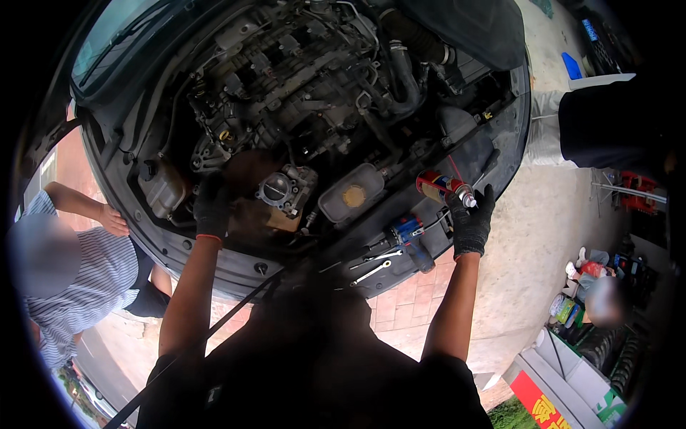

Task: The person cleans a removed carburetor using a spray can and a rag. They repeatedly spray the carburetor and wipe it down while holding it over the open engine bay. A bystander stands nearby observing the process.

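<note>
My right hand [471, 225], in a dark work glove, is closed around a red spray can [433, 184] with a white nozzle at its near right end. The can lies tilted over the front edge of an open engine bay. My left hand [212, 207], gloved too, reaches into the bay on the left, close to a round metal throttle body [277, 189]. Its fingers are dark and blurred, so their grip does not show. A dark reddish-brown smear [251, 166] beside them is too blurred to name. Between my hands sits an open grey tray-like part [352, 194] with a tan patch inside.
A blue power drill [409, 232] and a combination wrench [371, 272] lie on the car's front edge. A coolant tank [163, 187] stands left of my left hand. The engine [286, 86] fills the far side. A person in a striped shirt [93, 268] leans on the left fender.
</note>
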Demonstrator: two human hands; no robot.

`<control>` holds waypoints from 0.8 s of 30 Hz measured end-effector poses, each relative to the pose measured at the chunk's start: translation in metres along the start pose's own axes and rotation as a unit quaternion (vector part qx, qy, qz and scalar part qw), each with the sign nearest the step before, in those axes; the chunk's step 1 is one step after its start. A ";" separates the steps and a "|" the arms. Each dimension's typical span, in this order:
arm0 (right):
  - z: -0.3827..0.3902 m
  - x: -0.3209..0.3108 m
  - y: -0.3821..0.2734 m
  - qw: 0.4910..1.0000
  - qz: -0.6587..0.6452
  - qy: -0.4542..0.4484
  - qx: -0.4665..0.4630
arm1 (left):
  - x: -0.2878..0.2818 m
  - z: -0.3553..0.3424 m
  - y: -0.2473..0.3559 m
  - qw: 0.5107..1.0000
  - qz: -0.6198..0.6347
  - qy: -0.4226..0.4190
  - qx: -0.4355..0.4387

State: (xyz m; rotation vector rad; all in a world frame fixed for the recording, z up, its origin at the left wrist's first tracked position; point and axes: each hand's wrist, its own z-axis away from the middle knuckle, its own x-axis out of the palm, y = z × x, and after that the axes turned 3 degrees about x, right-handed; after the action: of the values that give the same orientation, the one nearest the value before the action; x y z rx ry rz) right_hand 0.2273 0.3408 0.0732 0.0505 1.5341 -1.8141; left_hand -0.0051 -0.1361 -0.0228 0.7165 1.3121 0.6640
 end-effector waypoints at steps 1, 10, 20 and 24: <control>0.002 -0.005 0.003 0.999 0.032 0.029 -0.029 | 0.000 -0.002 -0.001 0.998 -0.046 -0.016 0.050; 0.081 -0.010 -0.004 0.947 0.002 0.273 -0.171 | -0.002 -0.020 0.004 0.992 0.038 -0.091 -0.079; 0.130 0.215 0.055 0.952 0.026 -0.301 -0.048 | 0.016 -0.010 0.074 0.902 -0.235 -0.156 0.328; 0.129 0.230 0.052 0.932 -0.006 -0.361 -0.022 | 0.041 0.010 0.073 0.913 -0.118 -0.180 0.345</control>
State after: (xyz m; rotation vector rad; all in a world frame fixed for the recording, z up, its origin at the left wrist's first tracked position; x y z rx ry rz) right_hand 0.1448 0.1127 -0.0434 -0.5870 1.0346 -1.5459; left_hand 0.0081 -0.0594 0.0102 1.1616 1.2517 -0.1584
